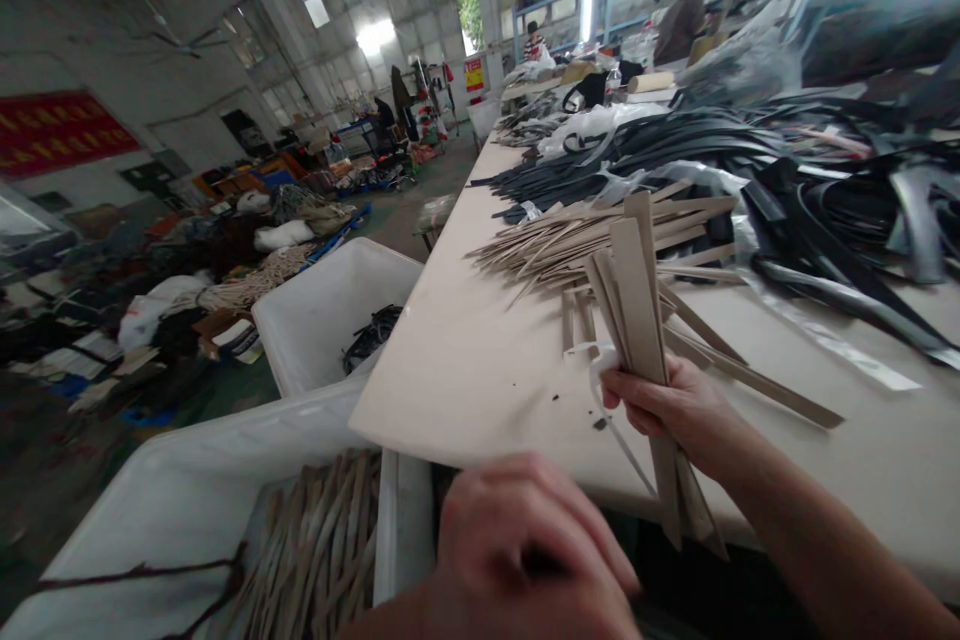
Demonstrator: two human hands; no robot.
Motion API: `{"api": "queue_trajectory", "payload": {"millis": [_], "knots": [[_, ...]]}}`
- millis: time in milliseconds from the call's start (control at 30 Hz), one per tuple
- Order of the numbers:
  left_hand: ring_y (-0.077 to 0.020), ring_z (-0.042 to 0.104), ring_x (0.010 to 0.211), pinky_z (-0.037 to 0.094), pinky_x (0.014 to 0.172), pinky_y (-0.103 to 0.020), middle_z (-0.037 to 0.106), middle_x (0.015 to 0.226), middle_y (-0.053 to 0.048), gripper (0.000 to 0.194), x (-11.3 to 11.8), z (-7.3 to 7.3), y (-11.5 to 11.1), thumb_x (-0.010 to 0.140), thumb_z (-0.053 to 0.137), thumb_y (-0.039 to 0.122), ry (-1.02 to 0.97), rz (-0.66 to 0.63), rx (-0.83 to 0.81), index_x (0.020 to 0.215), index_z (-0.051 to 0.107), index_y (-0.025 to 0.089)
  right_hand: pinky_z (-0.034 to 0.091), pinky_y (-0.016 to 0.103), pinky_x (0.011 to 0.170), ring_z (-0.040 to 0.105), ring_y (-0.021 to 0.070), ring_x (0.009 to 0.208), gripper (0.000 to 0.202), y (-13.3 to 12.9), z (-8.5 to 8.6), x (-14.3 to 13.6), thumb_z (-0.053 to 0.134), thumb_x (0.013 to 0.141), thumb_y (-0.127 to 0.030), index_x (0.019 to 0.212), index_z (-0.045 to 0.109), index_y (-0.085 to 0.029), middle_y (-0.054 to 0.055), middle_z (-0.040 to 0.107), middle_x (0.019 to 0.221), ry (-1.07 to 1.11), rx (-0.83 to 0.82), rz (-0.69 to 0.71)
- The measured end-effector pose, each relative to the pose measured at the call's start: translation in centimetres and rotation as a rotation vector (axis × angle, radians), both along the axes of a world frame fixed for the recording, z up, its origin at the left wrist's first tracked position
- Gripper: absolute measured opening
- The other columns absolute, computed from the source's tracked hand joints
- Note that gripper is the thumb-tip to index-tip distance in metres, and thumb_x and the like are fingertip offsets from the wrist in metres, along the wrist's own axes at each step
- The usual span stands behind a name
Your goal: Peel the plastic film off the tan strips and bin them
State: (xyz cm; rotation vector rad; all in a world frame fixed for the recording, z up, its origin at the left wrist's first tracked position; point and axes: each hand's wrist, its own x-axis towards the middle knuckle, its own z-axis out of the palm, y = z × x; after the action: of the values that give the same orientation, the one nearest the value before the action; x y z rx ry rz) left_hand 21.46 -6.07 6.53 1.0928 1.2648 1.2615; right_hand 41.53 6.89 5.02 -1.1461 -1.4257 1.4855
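My right hand (675, 405) is wrapped round a bunch of flat beige strips (636, 300), held upright over the table's front edge. A thin white band (616, 430) hangs beside the bunch, close to my fingertips. My left hand (525, 540) is low in the middle of the view, blurred by motion, its fingers curled; whether anything is in them is hidden. Behind the bunch, a pile of loose beige strips (547, 245) lies on the cream table (450, 360), with a few more strips (757, 385) to the right.
Black strips (660, 140) and clear plastic cover the table's far and right parts. Two white bins stand left of the table, one (172, 480) holding beige strips, the other (307, 320) dark scraps. A person (679, 25) is at the back right, another (534, 40) farther off.
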Motion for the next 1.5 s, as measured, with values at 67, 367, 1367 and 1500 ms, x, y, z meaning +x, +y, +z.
{"api": "queue_trajectory", "payload": {"millis": [67,367,1367,1500], "knots": [[-0.0191,0.059,0.071,0.048,0.072,-0.032,0.066,0.077,-0.005,0.036,0.9,-0.8,2.8,0.054,0.083,0.049,-0.020,-0.073,0.037,0.067,0.063,0.021,0.024,0.020,0.037,0.034,0.0058,0.038,0.033,-0.4,0.0,-0.1,0.064,0.072,-0.047,0.064,0.057,-0.016,-0.001,0.054,0.053,-0.055,0.034,-0.009],[-0.0109,0.051,0.060,0.039,0.061,-0.023,0.064,0.066,-0.003,0.025,3.1,-5.6,5.2,0.077,0.068,0.036,0.046,-0.286,-0.229,0.077,0.070,0.012,0.036,0.018,0.042,0.048,0.0086,0.045,0.011,-2.0,0.3,-1.0,0.054,0.079,-0.026,0.070,0.056,-0.019,-0.003,0.062,0.061,-0.290,0.212,-0.009],[-0.0149,0.058,0.062,0.049,0.063,-0.024,0.068,0.063,-0.003,0.028,0.1,-7.0,6.9,0.060,0.082,0.039,-0.011,-0.141,-0.328,0.063,0.071,0.013,0.037,0.017,0.041,0.050,0.0073,0.042,0.018,-2.4,0.2,0.1,0.042,0.094,-0.034,0.094,0.052,-0.020,-0.002,0.065,0.076,-0.269,0.188,0.120],[-0.0102,0.062,0.061,0.054,0.066,-0.021,0.067,0.059,0.004,0.019,-3.6,-2.9,11.7,0.073,0.069,0.007,-0.470,0.333,-0.228,0.058,0.061,0.014,0.042,0.017,0.044,0.054,0.0074,0.044,0.026,-3.6,-0.3,1.4,0.031,0.099,-0.040,0.095,0.047,-0.019,-0.001,0.065,0.082,-0.194,0.103,0.122]]}}
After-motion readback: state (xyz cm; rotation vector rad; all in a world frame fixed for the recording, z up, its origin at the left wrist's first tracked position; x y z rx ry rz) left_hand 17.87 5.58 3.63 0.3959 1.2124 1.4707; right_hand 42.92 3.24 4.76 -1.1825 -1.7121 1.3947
